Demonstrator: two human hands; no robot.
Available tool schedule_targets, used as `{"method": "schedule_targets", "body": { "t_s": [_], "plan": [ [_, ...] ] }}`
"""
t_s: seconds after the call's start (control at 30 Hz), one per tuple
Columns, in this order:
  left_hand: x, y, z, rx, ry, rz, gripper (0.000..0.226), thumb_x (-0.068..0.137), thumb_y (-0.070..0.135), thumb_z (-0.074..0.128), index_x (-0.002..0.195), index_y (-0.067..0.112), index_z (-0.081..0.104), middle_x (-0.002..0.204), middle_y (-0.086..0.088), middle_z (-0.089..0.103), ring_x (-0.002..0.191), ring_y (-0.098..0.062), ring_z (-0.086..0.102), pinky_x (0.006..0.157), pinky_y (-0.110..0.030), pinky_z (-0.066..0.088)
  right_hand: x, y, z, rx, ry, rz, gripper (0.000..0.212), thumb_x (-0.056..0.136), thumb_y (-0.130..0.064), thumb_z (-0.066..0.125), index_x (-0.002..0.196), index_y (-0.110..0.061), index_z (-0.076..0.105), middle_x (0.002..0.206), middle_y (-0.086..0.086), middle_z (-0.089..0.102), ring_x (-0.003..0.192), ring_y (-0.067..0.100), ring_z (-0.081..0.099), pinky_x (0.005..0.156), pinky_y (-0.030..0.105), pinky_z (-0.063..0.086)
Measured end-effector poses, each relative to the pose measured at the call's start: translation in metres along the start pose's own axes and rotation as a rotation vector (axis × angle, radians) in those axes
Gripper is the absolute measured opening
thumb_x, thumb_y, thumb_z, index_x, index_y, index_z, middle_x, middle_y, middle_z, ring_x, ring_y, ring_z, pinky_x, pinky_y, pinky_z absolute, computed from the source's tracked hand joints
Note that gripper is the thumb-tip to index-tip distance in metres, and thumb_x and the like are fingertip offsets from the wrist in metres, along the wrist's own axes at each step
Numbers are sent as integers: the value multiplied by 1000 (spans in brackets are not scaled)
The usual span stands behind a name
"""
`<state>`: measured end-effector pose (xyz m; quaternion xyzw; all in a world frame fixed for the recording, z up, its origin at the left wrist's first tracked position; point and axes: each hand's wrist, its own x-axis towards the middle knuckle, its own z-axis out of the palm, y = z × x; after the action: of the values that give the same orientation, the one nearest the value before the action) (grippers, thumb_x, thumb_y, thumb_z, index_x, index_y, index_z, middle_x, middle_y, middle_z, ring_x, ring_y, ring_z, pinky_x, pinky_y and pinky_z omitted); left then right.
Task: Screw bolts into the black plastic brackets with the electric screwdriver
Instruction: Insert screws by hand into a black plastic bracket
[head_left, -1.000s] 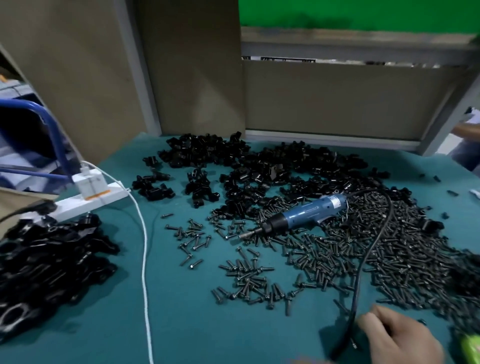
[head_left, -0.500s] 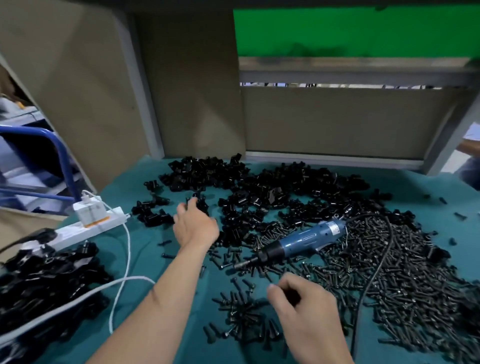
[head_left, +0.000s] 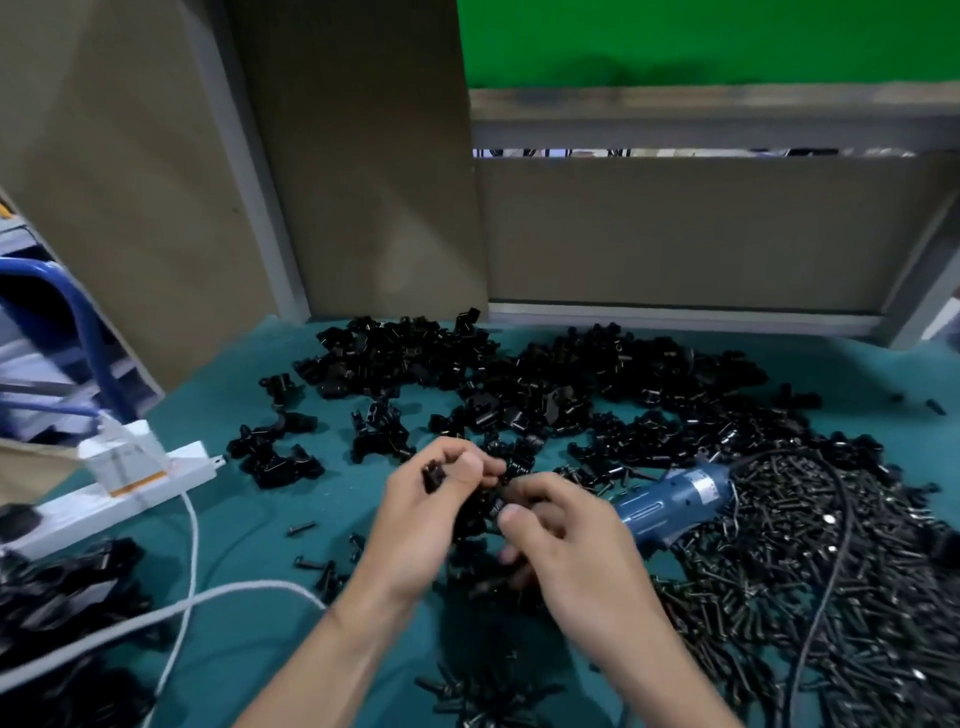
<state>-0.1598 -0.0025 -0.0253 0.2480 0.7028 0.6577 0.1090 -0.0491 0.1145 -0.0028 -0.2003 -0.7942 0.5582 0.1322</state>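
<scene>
My left hand (head_left: 431, 512) grips a black plastic bracket (head_left: 434, 475) between thumb and fingers, raised above the green table (head_left: 249, 540). My right hand (head_left: 561, 545) is closed close against it, pinching something small and dark that looks like a bolt; the item is mostly hidden by the fingers. The blue electric screwdriver (head_left: 675, 501) lies on the table just right of my hands, its tip hidden behind my right hand. A big heap of black brackets (head_left: 519, 374) covers the far middle. Loose black bolts (head_left: 831, 571) are piled at the right.
A white power strip (head_left: 124, 483) with a plugged adapter sits at the left, and white cables (head_left: 192, 587) run toward me. More black brackets (head_left: 62, 603) pile at the near left. The screwdriver's black cord (head_left: 836, 561) crosses the bolts. Cardboard panels (head_left: 363, 156) wall the back.
My left hand has pulled back from the bracket heap holding a bracket. My right hand rose from the bolts and met it in the middle. The camera has tilted up slightly.
</scene>
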Motion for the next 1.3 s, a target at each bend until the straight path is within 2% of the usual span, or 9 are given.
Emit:
{"method": "schedule_targets", "body": {
  "t_s": [0.17,0.33,0.47,0.63,0.8,0.93,1.03,1.13,1.3],
  "plan": [
    [-8,-20,-9,-34,-26,129,49,92,74,53,108,32,73,106,4,76,94,-7,73,75,-17,57,7,4,27,530,-253,183,19,103,-11,62,120,-12,70,82,8,71,72,25,70,66,35,60],
    [-3,-32,-14,42,-115,124,58,90,82,43,117,40,72,104,9,79,91,-12,76,76,-21,58,14,8,26,428,-231,96,33,95,-2,69,120,-22,76,74,11,60,64,20,63,59,26,53],
    [-4,-33,-14,79,88,159,32,90,64,60,116,50,72,108,21,76,103,-2,71,83,-16,52,19,7,21,477,-89,130,26,88,0,75,108,-17,76,63,2,60,56,15,59,51,22,46],
    [-12,-30,-14,334,-15,289,62,79,30,74,134,55,61,134,30,61,122,-3,58,87,-12,46,24,8,16,583,2,229,6,90,-10,77,86,-9,73,63,6,63,47,12,54,44,21,43],
    [-9,-35,-6,144,34,85,72,72,22,93,122,65,64,102,21,75,86,-4,72,77,-14,56,24,8,0,526,-93,221,34,101,-36,63,80,-16,82,68,6,66,55,13,58,50,22,47],
    [-12,-32,1,-63,16,38,58,80,23,85,127,53,67,97,7,80,84,-19,78,74,-27,63,27,6,-5,359,-192,127,21,97,-12,68,106,-26,80,65,-1,61,58,10,54,53,20,45],
    [-14,-26,7,-218,9,31,39,80,33,79,118,43,75,93,-1,80,74,-17,74,65,-25,60,28,9,1,287,-101,88,19,88,-15,77,100,-30,80,58,-4,49,54,11,45,54,24,38],
    [-12,-22,7,-331,-3,-12,33,84,44,79,116,39,77,110,1,78,97,-12,74,78,-24,60,26,10,5,104,-72,32,19,83,-49,76,90,-31,78,54,-9,54,52,6,46,58,29,36],
    [-11,-22,9,-441,-43,-98,33,82,45,70,113,37,80,146,18,59,134,-15,59,106,-36,49,26,11,11,131,7,29,13,91,-20,74,80,-13,71,57,-3,59,51,12,48,53,27,38]
  ]
}}
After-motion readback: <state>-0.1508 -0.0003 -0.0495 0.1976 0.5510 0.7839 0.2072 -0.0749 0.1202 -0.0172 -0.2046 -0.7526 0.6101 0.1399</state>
